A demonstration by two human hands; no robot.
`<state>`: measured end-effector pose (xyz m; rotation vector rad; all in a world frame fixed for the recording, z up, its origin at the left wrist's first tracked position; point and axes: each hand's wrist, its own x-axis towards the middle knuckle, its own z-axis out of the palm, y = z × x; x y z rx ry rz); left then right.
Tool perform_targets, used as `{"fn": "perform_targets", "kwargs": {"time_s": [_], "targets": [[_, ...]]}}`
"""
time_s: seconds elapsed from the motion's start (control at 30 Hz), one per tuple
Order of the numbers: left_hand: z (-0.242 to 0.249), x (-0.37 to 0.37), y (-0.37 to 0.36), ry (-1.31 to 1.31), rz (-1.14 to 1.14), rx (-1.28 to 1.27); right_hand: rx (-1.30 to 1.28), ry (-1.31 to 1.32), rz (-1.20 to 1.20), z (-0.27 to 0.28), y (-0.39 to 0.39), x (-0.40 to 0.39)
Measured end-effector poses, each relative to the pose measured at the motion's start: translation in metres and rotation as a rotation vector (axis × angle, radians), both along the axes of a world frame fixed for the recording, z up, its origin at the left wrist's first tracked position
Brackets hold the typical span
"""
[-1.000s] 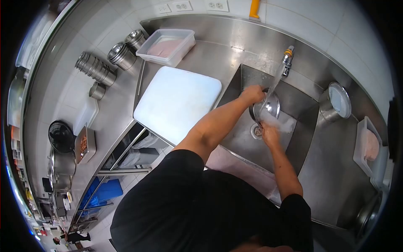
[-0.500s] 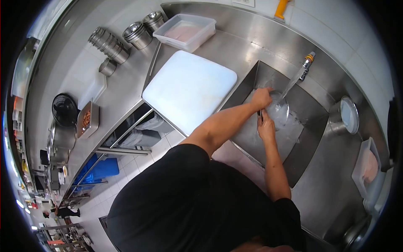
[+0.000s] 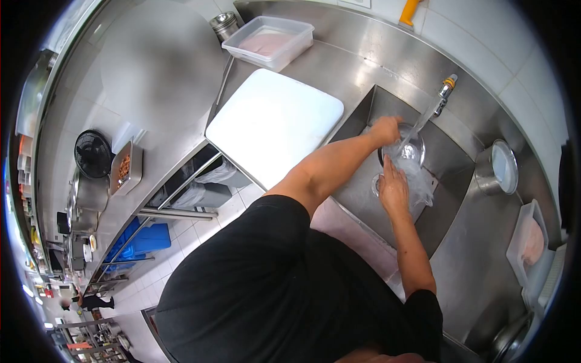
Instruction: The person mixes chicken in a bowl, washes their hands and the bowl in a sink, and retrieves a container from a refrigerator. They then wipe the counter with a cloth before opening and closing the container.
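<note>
With our left hand, we keep a closed grip on the metal bowl's rim. Our right hand is open, fingers extended at its near side. The bowl is in the sink, under water running from the tap, right of the white board.

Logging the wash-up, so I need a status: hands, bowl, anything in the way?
Left hand gripping steel bowl at rim. Right hand at near side, fingers extended. Tap running into bowl; splash partly hides it.
</note>
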<state>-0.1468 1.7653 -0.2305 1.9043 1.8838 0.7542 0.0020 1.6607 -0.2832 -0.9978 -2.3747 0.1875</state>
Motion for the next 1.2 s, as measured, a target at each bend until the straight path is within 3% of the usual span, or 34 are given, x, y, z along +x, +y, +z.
{"fn": "perform_targets", "kwargs": {"time_s": [0.07, 0.17, 0.27, 0.37, 0.47, 0.57, 0.6, 0.7, 0.73, 0.8, 0.9, 0.97, 1.03, 1.07, 1.1, 1.17, 1.2], "targets": [[0.0, 0.005, 0.0, 0.015, -0.008, -0.005, -0.084, -0.05, 0.007, 0.004, 0.007, 0.002], [-0.003, 0.018, 0.001, 0.041, -0.042, -0.012, -0.428, 0.155, -0.21, 0.05, -0.01, -0.029], [0.013, 0.006, 0.005, 0.059, -0.063, -0.004, -0.257, 0.263, -0.009, 0.011, -0.007, 0.001], [0.011, -0.002, -0.002, 0.158, -0.12, 0.021, -0.278, 0.168, 0.27, -0.031, 0.036, 0.047], [-0.006, 0.016, -0.001, 0.263, -0.252, 0.023, 0.028, -0.108, 0.111, -0.013, 0.055, 0.038], [-0.001, 0.027, -0.006, 0.332, -0.321, -0.021, 0.178, -0.182, -0.133, -0.023, 0.073, 0.025], [-0.001, 0.025, -0.004, 0.325, -0.306, -0.031, 0.135, -0.081, -0.181, -0.033, 0.076, 0.022], [0.018, 0.023, -0.015, 0.224, -0.169, -0.022, -0.436, 0.049, -0.249, -0.044, 0.068, -0.001], [0.026, 0.02, -0.022, 0.178, -0.113, -0.016, -0.504, 0.102, -0.179, -0.041, 0.065, -0.006], [-0.006, 0.001, -0.005, 0.261, -0.128, -0.038, -0.653, 0.215, -0.065, -0.039, 0.056, -0.01], [-0.03, -0.029, -0.016, 0.132, 0.128, -0.068, -0.422, -0.415, -0.169, 0.021, 0.042, 0.008], [-0.049, -0.044, -0.019, 0.031, 0.261, -0.144, -0.245, -0.131, -0.236, -0.008, 0.06, 0.032], [-0.075, -0.056, -0.026, -0.062, 0.275, -0.12, -0.355, 0.227, -0.508, -0.063, 0.094, 0.029], [-0.074, -0.055, -0.031, -0.282, 0.302, -0.221, -0.398, 0.411, -0.635, -0.08, 0.102, 0.03], [-0.073, -0.052, -0.038, -0.502, 0.334, -0.321, -0.778, 0.589, -0.559, -0.064, 0.096, 0.035], [-0.082, -0.048, -0.046, -0.696, 0.392, -0.417, -1.536, 0.926, -0.331, -0.004, 0.076, 0.038], [-0.082, -0.047, -0.05, -0.795, 0.423, -0.46, -1.529, 0.914, -0.333, -0.006, 0.076, 0.039]]}}
